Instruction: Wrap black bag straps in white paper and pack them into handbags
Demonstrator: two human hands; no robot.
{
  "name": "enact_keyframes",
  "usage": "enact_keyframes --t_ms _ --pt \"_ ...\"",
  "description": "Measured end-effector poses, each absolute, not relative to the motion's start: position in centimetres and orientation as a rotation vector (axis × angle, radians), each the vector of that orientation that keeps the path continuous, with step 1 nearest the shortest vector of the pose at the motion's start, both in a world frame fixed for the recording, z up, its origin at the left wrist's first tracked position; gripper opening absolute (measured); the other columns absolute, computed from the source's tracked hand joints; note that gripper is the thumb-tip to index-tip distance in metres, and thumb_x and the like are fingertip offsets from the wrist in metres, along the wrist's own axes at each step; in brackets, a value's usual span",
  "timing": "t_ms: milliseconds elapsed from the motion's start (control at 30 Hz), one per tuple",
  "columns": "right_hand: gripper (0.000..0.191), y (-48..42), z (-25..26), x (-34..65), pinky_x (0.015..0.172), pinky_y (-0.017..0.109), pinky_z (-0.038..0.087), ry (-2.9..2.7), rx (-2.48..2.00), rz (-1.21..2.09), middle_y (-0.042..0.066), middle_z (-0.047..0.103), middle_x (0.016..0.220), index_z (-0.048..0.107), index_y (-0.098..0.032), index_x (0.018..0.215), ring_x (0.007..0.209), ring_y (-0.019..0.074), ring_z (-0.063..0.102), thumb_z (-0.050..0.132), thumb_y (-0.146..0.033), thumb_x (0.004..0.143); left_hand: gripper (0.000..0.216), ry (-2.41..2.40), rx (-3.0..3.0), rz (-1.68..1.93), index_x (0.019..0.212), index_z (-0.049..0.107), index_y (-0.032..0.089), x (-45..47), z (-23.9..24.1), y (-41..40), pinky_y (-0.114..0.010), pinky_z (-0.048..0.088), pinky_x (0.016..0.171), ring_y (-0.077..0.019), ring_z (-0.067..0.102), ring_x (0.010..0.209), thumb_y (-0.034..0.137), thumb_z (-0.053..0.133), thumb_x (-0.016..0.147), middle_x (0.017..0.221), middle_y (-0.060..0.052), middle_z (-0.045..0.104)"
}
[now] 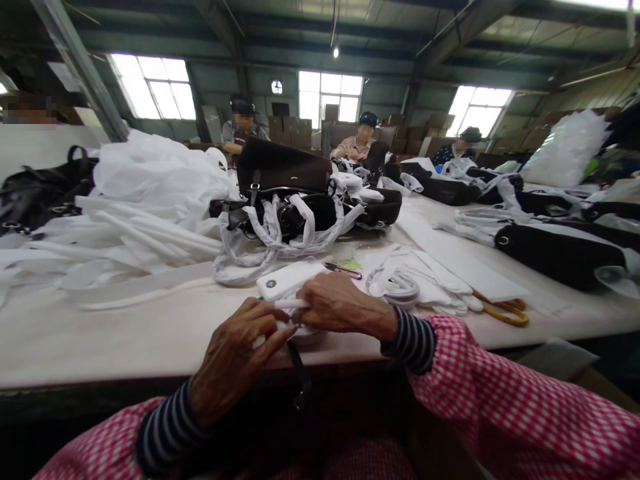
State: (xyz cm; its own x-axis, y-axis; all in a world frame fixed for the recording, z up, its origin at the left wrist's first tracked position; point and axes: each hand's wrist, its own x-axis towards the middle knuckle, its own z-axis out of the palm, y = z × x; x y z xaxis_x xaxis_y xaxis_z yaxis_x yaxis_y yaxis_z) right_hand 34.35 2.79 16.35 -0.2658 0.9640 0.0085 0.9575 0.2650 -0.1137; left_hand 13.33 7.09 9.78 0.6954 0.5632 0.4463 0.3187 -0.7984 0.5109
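Observation:
At the near edge of the table, my left hand (pixel 240 350) and my right hand (pixel 337 303) are close together, fingers closed on a white-wrapped strap (pixel 291 304). From beneath my fingers a bare black strap end (pixel 299 367) hangs over the edge, with a metal clasp at its tip. My fingers hide part of the wrapping. Just behind them lies a white rectangular device (pixel 290 277) with a round dark button. Small thread snips (pixel 345 271) rest beyond my right hand, and a coiled white strap (pixel 395 287) is to its right.
Black handbags (pixel 285 167) with wrapped straps are piled ahead. White wrapping strips (pixel 140 233) heap up at the left. White gloves (pixel 440 283) and yellow-handled scissors (pixel 507 312) lie on the right. More black bags (pixel 560 253) cover the far right. Several co-workers sit across the table.

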Motion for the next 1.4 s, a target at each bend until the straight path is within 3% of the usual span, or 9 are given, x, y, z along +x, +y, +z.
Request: enact_keyframes --t_ms 133,367,467,600,800,1033,1200,1400 --pt "0.033 3.1 15.2 33.6 0.07 0.034 0.044 -2.47 -1.965 -0.019 0.017 0.076 0.095 0.075 -0.013 0.101 0.09 0.0315 0.072 0.059 -0.04 0.094 0.023 0.967 2.325 0.864 0.078 0.055 0.022 14.9 10.2 7.1 -0.034 0.045 0.071 -0.0214 0.059 0.079 0.04 0.067 0.089 0.082 -0.001 0.062" --pt "0.034 3.1 14.6 33.1 0.07 0.031 0.044 -2.257 -2.113 0.096 0.016 0.076 0.093 0.076 -0.012 0.097 0.087 0.028 0.07 0.063 -0.043 0.091 0.021 1.072 2.103 0.817 0.088 0.058 0.024 15.4 10.0 6.6 -0.037 0.044 0.079 -0.0245 0.059 0.087 0.043 0.064 0.082 0.092 -0.002 0.063" --pt "0.031 3.3 15.0 33.4 0.062 0.028 0.038 -2.074 -2.144 0.282 0.01 0.072 0.082 0.073 -0.012 0.087 0.073 0.0211 0.064 0.069 -0.042 0.084 0.019 1.1 2.122 0.797 0.084 0.059 0.023 15.5 10.4 6.5 -0.038 0.043 0.079 -0.0244 0.056 0.085 0.041 0.062 0.08 0.091 -0.003 0.061" --pt "0.015 3.4 15.2 35.0 0.056 0.024 0.031 -1.942 -1.945 0.654 -0.001 0.057 0.066 0.062 -0.014 0.073 0.061 0.0118 0.049 0.071 -0.026 0.076 0.015 1.07 2.174 0.748 0.09 0.061 0.023 15.4 10.9 7.2 -0.039 0.043 0.085 -0.0254 0.057 0.093 0.033 0.061 0.079 0.096 -0.003 0.063" --pt "0.011 3.8 14.2 37.3 0.056 0.023 0.03 -1.896 -1.515 1.095 -0.006 0.045 0.064 0.057 -0.016 0.07 0.06 0.0096 0.04 0.067 -0.021 0.07 0.022 0.916 2.484 0.568 0.103 0.069 0.023 15.4 12.1 8.1 -0.043 0.044 0.096 -0.0271 0.057 0.104 0.025 0.056 0.085 0.106 -0.005 0.061" --pt "0.011 3.7 14.3 37.2 0.053 0.024 0.025 -2.05 -1.601 0.871 -0.006 0.045 0.064 0.053 -0.016 0.067 0.058 0.009 0.039 0.064 -0.014 0.069 0.025 0.889 2.608 0.529 0.11 0.075 0.026 16.1 12.6 8.3 -0.04 0.046 0.095 -0.0256 0.059 0.104 0.026 0.058 0.091 0.102 -0.005 0.062" --pt "0.022 3.6 15.5 36.3 0.052 0.024 0.025 -1.998 -1.755 0.825 -0.006 0.041 0.06 0.049 -0.016 0.063 0.057 0.0088 0.039 0.069 -0.019 0.073 0.017 0.814 2.513 0.673 0.101 0.075 0.023 16.5 11.8 8.9 -0.037 0.05 0.092 -0.0247 0.063 0.098 0.031 0.067 0.087 0.097 -0.004 0.068" --pt "0.022 3.7 15.7 36.4 0.054 0.024 0.027 -2.119 -1.637 0.861 -0.005 0.044 0.063 0.051 -0.016 0.066 0.06 0.0091 0.04 0.068 -0.018 0.078 0.025 0.734 2.412 0.661 0.108 0.075 0.021 16.2 12.0 9.3 -0.036 0.052 0.089 -0.0238 0.065 0.092 0.034 0.067 0.088 0.097 -0.005 0.071"
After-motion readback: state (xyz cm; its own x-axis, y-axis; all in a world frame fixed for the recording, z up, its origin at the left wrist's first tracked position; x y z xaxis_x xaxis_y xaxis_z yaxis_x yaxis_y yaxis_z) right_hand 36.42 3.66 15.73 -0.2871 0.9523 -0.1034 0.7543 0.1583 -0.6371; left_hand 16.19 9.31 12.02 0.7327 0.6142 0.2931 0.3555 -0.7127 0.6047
